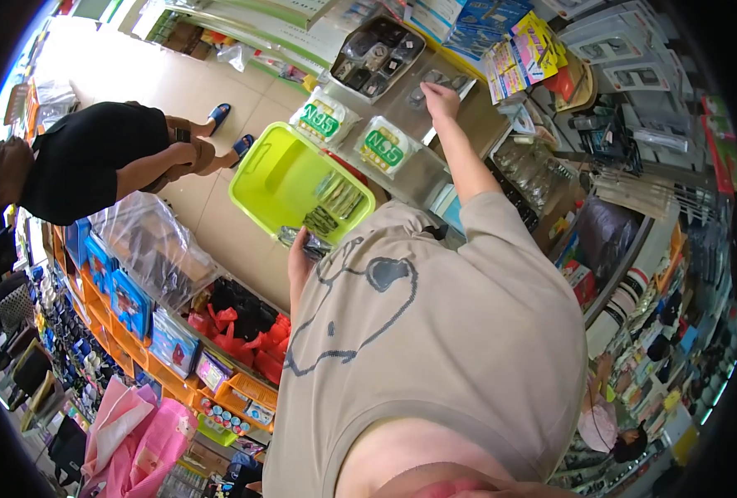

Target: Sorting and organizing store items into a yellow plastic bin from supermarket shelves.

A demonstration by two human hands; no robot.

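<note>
My left hand point(298, 261) grips a dark item in clear plastic wrap point(311, 244) beside the near edge of a lime-green plastic bin point(267, 155). Inside the bin, several wrapped flat packets point(340, 194) lie stacked next to a dark patterned bundle point(320, 220). My right hand point(441, 101) is over a metal shelf point(399, 115), its fingertips at some grey clear-wrapped packets point(421, 92); whether it grips one cannot be told. Left of it sits a tray point(337, 70) of dark, round-looking wrapped items. Two white-and-green packs marked N95, one pack point(322, 118) and another pack point(386, 146), rest between tray and bin.
A person in black point(94, 162) bends forward on the tiled floor point(210, 205) at left. Plastic-covered cardboard point(163, 249) and red plastic bags point(234, 336) line the left side. Yellow hanging cards point(521, 56) and blister packs point(633, 75) crowd the right. Another person point(599, 420) is at lower right.
</note>
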